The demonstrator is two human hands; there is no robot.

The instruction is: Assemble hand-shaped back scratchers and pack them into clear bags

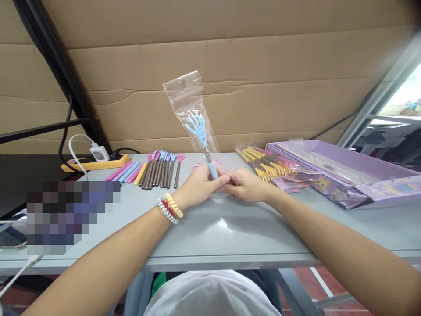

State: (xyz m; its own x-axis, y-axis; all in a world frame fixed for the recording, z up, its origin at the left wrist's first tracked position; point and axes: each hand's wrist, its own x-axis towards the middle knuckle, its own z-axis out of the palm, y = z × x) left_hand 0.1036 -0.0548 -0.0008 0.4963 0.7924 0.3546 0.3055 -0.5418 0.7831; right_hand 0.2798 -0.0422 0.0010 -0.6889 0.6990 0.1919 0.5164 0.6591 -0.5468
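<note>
A light blue back scratcher (198, 129) with a claw-shaped head stands upright, slightly tilted, inside a clear plastic bag (184, 94). My left hand (200, 184) is closed around its blue handle near the lower end. My right hand (243, 184) pinches at the bottom of the bag, its fingertips meeting my left thumb; exactly what lies between them is hidden. Behind my hands, small pink and purple pieces on the table are mostly covered. To the left lie several back scratcher heads with metal rods (159, 171), beside loose coloured handles (126, 172).
Bagged yellow and pink back scratchers (263, 162) lie right of my hands, beside an open purple box (345, 171) holding clear bags. A yellow power strip (95, 163) with a white charger and cables sits at back left. Cardboard (250, 66) lines the back.
</note>
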